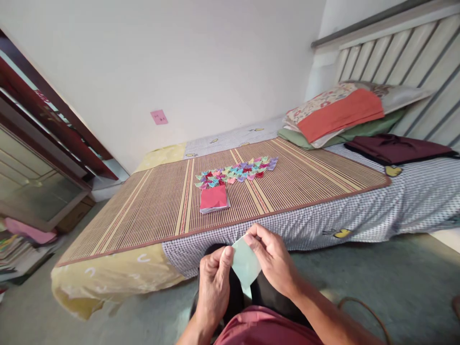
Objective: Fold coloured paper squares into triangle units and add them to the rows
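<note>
Facing a white wall (pixel 223 57), I have a bed (pixel 359 223) in front of me, and a striped mat (pixel 161 196) covers much of it. Piled pillows (pixel 341 115) rest toward its right end, with a maroon cloth (pixel 391 148) just beside them. Over my dark-trousered lap (pixel 264 294) are my left hand (pixel 215 280) and right hand (pixel 275 258), each with thumb against fingers. On the mat sits a square paper stack (pixel 214 197), red on top. Between my hands is a pale green paper (pixel 246 262): the left pinches its left edge, the right its upper corner. Just beyond the stack, small folded papers (pixel 237 171) in many colours lie in slanting rows.
</note>
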Available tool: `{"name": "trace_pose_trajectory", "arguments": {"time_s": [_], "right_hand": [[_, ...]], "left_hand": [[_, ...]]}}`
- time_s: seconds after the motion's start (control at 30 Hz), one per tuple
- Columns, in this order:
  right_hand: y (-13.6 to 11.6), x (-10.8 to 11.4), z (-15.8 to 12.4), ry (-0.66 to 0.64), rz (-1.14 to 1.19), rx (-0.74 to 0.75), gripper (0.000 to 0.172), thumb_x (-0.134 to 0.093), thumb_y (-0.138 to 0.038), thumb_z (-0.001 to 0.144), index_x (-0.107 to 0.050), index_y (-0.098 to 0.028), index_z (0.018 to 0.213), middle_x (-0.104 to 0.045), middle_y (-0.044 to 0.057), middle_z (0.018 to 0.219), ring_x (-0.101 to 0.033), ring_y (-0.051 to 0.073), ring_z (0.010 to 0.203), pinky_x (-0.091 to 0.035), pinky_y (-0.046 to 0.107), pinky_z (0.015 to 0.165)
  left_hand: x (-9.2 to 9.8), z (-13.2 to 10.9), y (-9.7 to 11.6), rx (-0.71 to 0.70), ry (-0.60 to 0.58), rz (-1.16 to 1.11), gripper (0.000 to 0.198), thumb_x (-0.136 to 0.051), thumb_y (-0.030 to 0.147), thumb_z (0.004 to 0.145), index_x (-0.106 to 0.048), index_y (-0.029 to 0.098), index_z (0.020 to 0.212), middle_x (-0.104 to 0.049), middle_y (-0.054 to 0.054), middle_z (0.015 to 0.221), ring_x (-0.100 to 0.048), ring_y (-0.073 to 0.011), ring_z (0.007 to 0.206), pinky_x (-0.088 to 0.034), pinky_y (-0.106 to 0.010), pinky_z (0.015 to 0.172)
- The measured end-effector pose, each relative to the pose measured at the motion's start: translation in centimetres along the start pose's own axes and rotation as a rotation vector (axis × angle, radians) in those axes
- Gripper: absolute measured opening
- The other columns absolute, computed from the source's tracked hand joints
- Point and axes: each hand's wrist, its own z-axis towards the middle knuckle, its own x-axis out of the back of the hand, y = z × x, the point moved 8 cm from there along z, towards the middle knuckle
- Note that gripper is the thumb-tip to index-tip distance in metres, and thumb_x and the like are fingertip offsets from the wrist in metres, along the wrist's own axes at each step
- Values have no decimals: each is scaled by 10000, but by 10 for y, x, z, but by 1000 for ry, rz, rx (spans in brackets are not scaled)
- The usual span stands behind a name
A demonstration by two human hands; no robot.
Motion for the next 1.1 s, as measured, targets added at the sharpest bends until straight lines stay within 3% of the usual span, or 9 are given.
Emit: {"name": "trace_pose_trajectory", "arguments": {"time_s": [0.13, 0.3, 0.43, 0.53, 0.67, 0.77, 0.93, 1.0, 1.1], "right_hand": [[-13, 10, -6, 61, -63, 94, 273, -495, -334, 1068, -522, -231, 817, -504, -40, 654, -465, 139, 565, -397, 246, 547], [-16, 12, -17, 101, -112, 139, 249, -484, -317, 1062, -517, -236, 830, -555, -23, 667, -528, 149, 575, -428, 248, 563], [-8, 7, -20, 62, -5, 49, 264, -518, -368, 1054, -543, -222, 836, -551, -27, 666, -525, 138, 572, -423, 238, 547], [-1, -2, -15, -59, 170, -83, 322, -596, -476, 1015, -573, -208, 839, -536, -36, 664, -504, 128, 568, -402, 226, 520], [4, -17, -3, -222, 302, -190, 405, -739, -537, 912, -557, -202, 774, -492, -59, 630, -457, 106, 548, -367, 214, 511], [12, -21, 7, -210, 347, -243, 430, -787, -551, 864, -555, -202, 767, -493, -64, 618, -447, 102, 540, -362, 212, 506], [26, -18, 34, -127, 367, -264, 468, -759, -620, 856, -586, -193, 770, -515, -54, 610, -461, 104, 531, -372, 216, 496], [32, -12, 53, -87, 334, -250, 463, -780, -603, 839, -593, -189, 750, -519, -52, 597, -456, 101, 521, -357, 214, 482], [46, -2, 87, -22, 311, -243, 447, -820, -566, 796, -587, -194, 713, -528, -47, 578, -474, 107, 512, -362, 217, 474]], "left_hand": [[-4, -5, 1, 37, -13, -73, 573, -669, 657, 904, -567, 182, 601, -425, 18, 593, -329, -123, 576, -329, -244, 535], [-16, -17, 1, 85, -59, -211, 408, -886, 505, 757, -641, 179, 767, -562, 23, 652, -460, -108, 584, -408, -204, 552], [-15, -23, -2, 130, -33, -215, 459, -876, 501, 768, -568, 177, 667, -538, 27, 600, -438, -94, 548, -385, -199, 517], [-9, -19, -3, 145, -61, -225, 486, -879, 514, 760, -544, 177, 658, -510, 35, 584, -415, -85, 530, -356, -199, 501], [-3, -6, -6, 164, -141, -274, 425, -889, 473, 769, -614, 152, 713, -557, 18, 621, -456, -86, 549, -378, -201, 535], [3, 8, -14, 167, -116, -350, 352, -868, 447, 809, -692, 142, 816, -635, -6, 672, -531, -104, 588, -437, -214, 590], [8, 41, -21, 96, -21, -365, 345, -830, 455, 856, -707, 143, 776, -659, -8, 687, -530, -102, 601, -439, -202, 582], [6, 59, -18, 76, 2, -345, 319, -810, 462, 875, -747, 150, 888, -694, -16, 734, -554, -108, 610, -451, -207, 588], [6, 89, -4, -13, 62, -277, 421, -775, 450, 911, -719, 224, 1261, -749, -20, 850, -625, -132, 687, -500, -227, 658]]}}
